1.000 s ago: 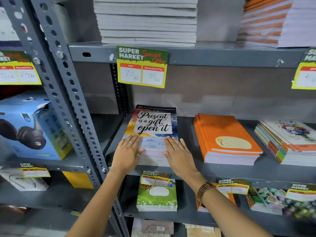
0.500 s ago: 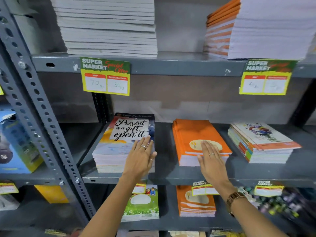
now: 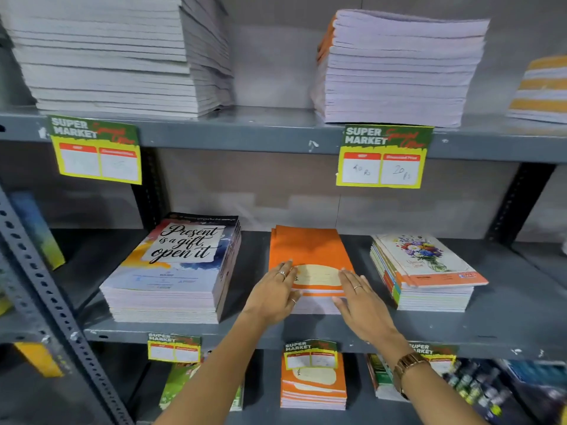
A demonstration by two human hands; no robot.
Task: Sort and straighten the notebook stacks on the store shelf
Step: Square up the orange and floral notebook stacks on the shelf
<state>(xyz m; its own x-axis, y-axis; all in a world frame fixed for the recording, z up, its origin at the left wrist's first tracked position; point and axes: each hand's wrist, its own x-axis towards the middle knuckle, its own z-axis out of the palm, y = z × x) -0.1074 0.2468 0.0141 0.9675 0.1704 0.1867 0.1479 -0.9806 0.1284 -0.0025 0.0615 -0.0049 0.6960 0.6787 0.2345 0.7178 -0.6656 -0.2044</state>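
Head: hands point(image 3: 319, 297) flanking orange stack point(image 3: 306, 250) (touching?)

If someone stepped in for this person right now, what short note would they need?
Left hand: open, flat against the left front corner of the orange notebook stack.
Right hand: open, flat against its right front corner. Nothing is gripped.
Middle shelf, left to right: "Present is a gift" stack, orange stack, floral stack.
Done: the "Present is a gift" stack looks fairly square.
Left: square the orange stack, then the floral stack, whose edges look uneven.
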